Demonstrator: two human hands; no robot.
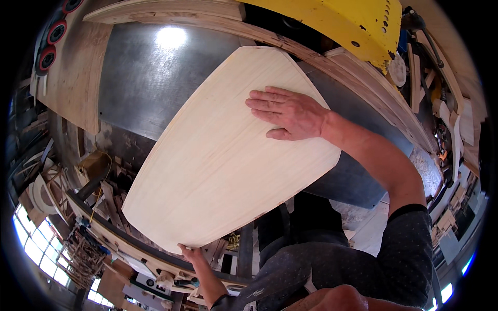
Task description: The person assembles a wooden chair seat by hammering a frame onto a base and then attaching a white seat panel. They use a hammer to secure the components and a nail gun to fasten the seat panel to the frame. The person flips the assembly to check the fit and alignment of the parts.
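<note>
A large pale wooden panel (218, 166) with clipped corners slants across a grey metal machine table (140, 78). Its near-left end reaches out past the table's edge. My right hand (295, 115) lies flat on the panel's upper face, fingers stretched toward the left and the thumb apart. At the near-left corner my left hand (193, 255) grips the panel's edge. The thumb shows at the rim there, while the other fingers are mostly hidden by the panel.
Long wooden strips (332, 67) run along the table's far side beneath a yellow machine body (337, 23). Plywood (78, 78) with red-rimmed wheels (47, 58) stands at far left. Wood offcuts (111, 199) crowd below left; curved wooden pieces (454, 135) are at right.
</note>
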